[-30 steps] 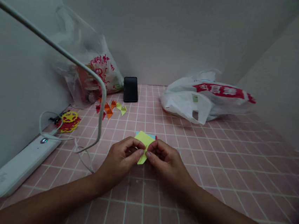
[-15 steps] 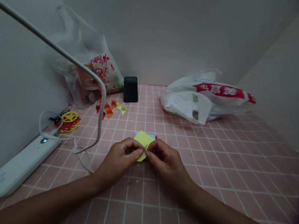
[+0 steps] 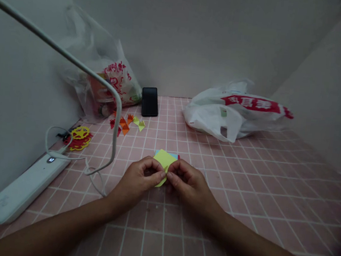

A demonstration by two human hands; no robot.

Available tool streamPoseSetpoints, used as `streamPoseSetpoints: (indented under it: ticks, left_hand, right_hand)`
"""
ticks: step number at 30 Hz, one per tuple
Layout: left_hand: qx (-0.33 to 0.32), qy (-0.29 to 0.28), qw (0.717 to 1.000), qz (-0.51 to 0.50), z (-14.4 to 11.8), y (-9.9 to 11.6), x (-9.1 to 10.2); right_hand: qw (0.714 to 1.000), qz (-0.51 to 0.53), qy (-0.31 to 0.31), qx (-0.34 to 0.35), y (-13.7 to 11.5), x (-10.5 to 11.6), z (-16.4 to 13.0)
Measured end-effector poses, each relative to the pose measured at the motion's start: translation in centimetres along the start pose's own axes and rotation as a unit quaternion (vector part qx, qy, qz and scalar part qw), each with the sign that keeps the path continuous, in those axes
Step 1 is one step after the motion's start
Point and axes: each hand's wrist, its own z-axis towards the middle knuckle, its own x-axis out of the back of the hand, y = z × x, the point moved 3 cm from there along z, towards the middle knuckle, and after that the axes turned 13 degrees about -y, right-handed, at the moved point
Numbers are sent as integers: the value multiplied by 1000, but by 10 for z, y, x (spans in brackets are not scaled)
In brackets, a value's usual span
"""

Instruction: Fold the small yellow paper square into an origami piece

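Note:
My left hand (image 3: 137, 181) and my right hand (image 3: 188, 183) meet over the pink tiled table (image 3: 242, 191), both pinching a small piece of yellow-green paper (image 3: 161, 181) between thumbs and forefingers. Just behind my fingers lies a small stack of coloured paper squares (image 3: 164, 157), yellow on top with blue and red edges showing. The pinched piece is mostly hidden by my fingertips.
A white lamp base (image 3: 20, 188) with a bent neck (image 3: 115, 122) and cable stands left. Red and yellow paper cut-outs (image 3: 78, 137), small folded triangles (image 3: 126, 124), a black phone (image 3: 149, 101), a clear bag (image 3: 102, 81) and a white plastic bag (image 3: 232, 114) lie behind.
My fingertips have shifted slightly on the yellow-green paper, pressing closer together. Nothing else has moved.

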Motion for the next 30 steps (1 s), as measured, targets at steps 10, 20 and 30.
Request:
streamPoseSetpoints:
  ticks: [10, 20, 30]
  left_hand:
    - [-29, 6, 997, 75, -2, 2, -1]
    - [-64, 11, 985, 160, -4, 7, -2]
    - [-80, 2, 975, 208, -5, 9, -5]
  right_hand:
    - [999, 41, 1, -12, 1, 1, 2]
    - [999, 24, 12, -22, 2, 1, 0]
    - [998, -51, 32, -28, 2, 3, -1]
